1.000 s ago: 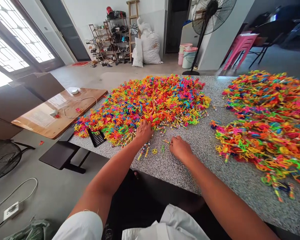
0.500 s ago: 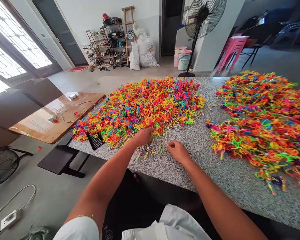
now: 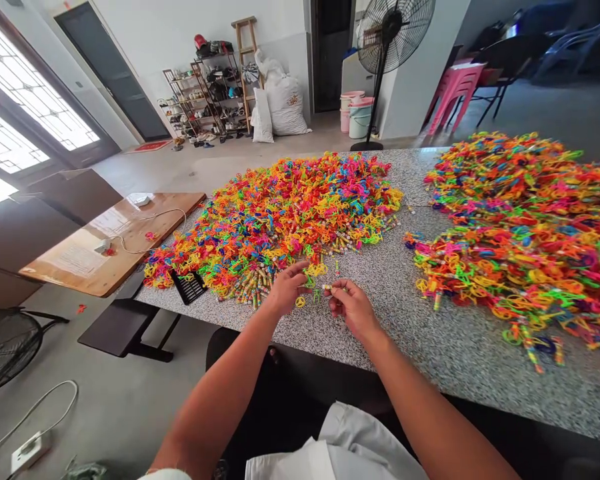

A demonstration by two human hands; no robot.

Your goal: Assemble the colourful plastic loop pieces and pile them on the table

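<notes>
Near the counter's point(image 3: 360, 337) front edge, both hands have been lifted: left hand point(image 3: 286, 288) pinching a green ring piece point(image 3: 307, 280), right hand point(image 3: 349, 305) apparently a small stick point(image 3: 331, 287).

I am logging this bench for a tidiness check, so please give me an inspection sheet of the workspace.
Surface: speckled stone table, bare near its front edge.
Job's things: small stick piece pinched in the right hand; green ring piece at the left hand.
Clutter: left heap of bright plastic pieces; right heap; black grille; loose yellow ring.
Hands: both raised just above the table, close together, fingers curled.
Cables: white cord on the wooden side table; socket strip on the floor.
Surroundings: standing fan, shoe rack, sacks, buckets, pink stools.
</notes>
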